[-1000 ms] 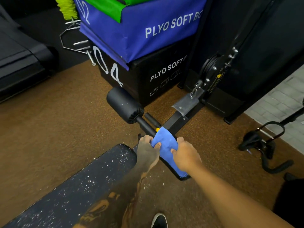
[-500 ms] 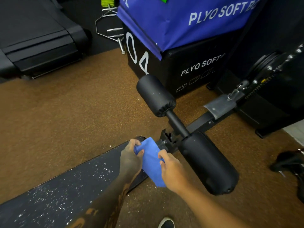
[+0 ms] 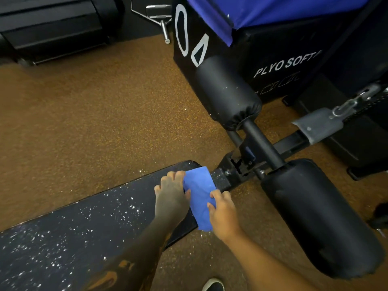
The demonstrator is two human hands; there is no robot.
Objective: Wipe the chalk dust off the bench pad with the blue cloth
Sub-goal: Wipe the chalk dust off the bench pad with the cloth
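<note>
Soft blue cloth (image 3: 199, 198), matt chalk-speckled bench pad (image 3: 73, 227)

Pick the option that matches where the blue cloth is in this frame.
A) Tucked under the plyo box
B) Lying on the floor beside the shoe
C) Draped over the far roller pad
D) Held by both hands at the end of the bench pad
D: the blue cloth lies across the end of the speckled bench pad, with the left hand on one edge and the right hand on the other.
</note>
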